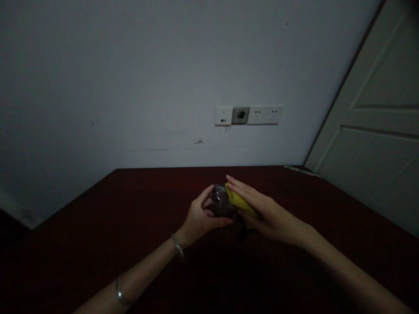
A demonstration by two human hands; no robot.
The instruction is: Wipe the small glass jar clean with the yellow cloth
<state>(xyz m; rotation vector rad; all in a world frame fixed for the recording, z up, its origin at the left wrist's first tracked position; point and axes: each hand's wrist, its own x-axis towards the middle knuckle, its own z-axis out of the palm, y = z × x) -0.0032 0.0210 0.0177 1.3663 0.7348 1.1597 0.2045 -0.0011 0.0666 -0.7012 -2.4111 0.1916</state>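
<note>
My left hand (pixel 199 217) is closed around a small, glossy, rounded object (pixel 220 198) that looks see-through. Its exact kind cannot be made out in the dim light. A folded yellow cloth (pixel 241 204) lies under the fingers of my right hand (pixel 273 213), pressed against the right side of the glossy object. Both hands are just above the dark red table (pixel 147 192). A small dark shape (pixel 241 234) shows below the right hand; whether it is part of the held object or separate is unclear.
White wall sockets (pixel 264 115) and a grey switch plate (pixel 240 115) sit on the wall behind the table. A pale panelled door (pixel 376 117) stands at the right. A thin flat strip (pixel 301 171) lies at the table's far right corner.
</note>
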